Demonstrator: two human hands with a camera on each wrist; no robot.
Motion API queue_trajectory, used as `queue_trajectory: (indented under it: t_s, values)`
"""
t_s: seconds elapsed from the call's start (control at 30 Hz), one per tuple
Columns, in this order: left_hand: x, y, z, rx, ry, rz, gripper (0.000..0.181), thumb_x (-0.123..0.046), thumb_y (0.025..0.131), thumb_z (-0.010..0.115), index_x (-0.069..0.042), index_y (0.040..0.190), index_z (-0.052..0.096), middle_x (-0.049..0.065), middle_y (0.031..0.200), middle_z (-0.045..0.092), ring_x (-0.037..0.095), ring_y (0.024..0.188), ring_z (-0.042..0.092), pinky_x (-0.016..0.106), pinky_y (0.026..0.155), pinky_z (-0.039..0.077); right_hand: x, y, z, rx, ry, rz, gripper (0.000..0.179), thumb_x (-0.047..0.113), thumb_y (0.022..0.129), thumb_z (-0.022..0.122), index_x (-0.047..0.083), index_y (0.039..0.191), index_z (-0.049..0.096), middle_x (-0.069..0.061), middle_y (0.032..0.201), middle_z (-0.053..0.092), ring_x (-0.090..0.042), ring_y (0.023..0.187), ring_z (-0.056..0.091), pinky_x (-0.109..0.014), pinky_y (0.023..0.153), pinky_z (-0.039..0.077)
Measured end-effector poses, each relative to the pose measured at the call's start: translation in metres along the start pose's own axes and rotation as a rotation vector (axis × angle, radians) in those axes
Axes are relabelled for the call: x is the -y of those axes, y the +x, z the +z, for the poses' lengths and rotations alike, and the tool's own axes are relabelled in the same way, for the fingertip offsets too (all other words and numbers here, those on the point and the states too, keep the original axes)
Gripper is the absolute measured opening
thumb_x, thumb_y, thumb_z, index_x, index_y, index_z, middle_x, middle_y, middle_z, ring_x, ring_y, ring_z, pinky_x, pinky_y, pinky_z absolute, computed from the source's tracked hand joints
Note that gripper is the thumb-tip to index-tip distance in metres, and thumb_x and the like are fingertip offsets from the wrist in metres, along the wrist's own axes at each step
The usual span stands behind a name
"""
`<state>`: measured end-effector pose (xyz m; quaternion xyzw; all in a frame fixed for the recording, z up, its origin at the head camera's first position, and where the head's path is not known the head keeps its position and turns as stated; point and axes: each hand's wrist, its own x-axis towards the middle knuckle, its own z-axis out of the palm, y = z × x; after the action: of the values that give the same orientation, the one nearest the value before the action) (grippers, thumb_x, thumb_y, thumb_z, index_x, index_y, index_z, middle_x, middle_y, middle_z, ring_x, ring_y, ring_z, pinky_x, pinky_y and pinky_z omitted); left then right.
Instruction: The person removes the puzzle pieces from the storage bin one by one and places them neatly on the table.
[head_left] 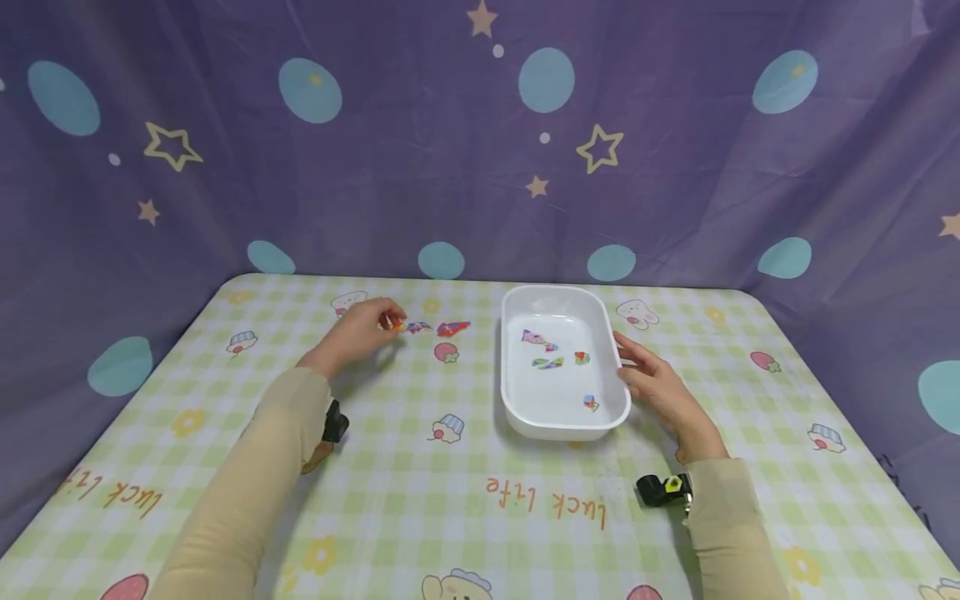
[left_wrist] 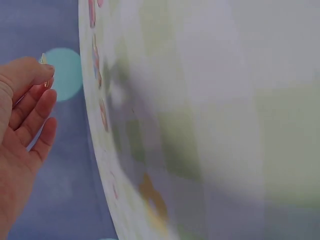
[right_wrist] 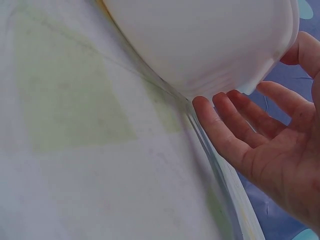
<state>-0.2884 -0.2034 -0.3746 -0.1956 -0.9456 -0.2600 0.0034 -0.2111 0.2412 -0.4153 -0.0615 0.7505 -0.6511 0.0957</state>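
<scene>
My left hand (head_left: 362,327) is over the back left of the table, and its thumb and forefinger pinch a small thin piece (left_wrist: 45,70), seen nearly edge-on; the other fingers are loosely bent. Just right of these fingertips lie a small multicoloured piece (head_left: 417,327) and a larger red piece (head_left: 453,328). My right hand (head_left: 660,387) touches the outer right wall of a white rectangular tray (head_left: 512,392), fingers extended along it below the rim (right_wrist: 295,30). Inside the tray are several flat printed pieces, among them a pink one (head_left: 534,337) and a green one (head_left: 547,363).
A green and white checked cloth (head_left: 405,500) with printed cupcakes and strawberries covers the table. Behind it hangs a purple curtain (head_left: 420,167) with stars and dots. Black wrist cameras sit at both sleeves, the right one (head_left: 660,490) close above the cloth.
</scene>
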Motion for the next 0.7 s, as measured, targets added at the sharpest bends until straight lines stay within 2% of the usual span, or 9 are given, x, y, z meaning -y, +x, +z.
queue_trajectory:
  t_s: [0.1,0.43,0.7]
  values:
    - [0.009,-0.001,-0.001,-0.005,0.002,-0.032,0.024,-0.007,0.083,0.06,-0.002,0.106,0.061,0.01,0.099,0.062,0.023,0.087,0.054,0.036,0.076,0.044,0.0,0.0,0.0,-0.001,-0.003,0.003,0.059,0.011,0.091,0.049,0.016,0.144,0.025,-0.017,0.14,0.031,-0.004,0.101,0.051,-0.022,0.081,0.048]
    - [0.031,-0.001,-0.003,0.002,0.025,-0.077,0.022,-0.009,0.083,0.062,-0.002,0.104,0.062,0.01,0.094,0.061,0.022,0.082,0.054,0.035,0.071,0.044,0.001,-0.001,-0.001,-0.008,-0.015,0.005,0.059,0.012,0.091,0.05,0.017,0.144,0.025,-0.017,0.14,0.031,-0.003,0.101,0.051,-0.022,0.081,0.048]
    - [0.045,-0.002,-0.007,0.01,0.039,-0.086,0.021,-0.007,0.083,0.062,0.001,0.102,0.062,0.013,0.091,0.061,0.023,0.082,0.055,0.037,0.074,0.046,-0.001,0.001,-0.002,0.004,-0.02,-0.005,0.059,0.013,0.091,0.051,0.016,0.144,0.025,-0.018,0.14,0.031,-0.003,0.102,0.051,-0.023,0.081,0.049]
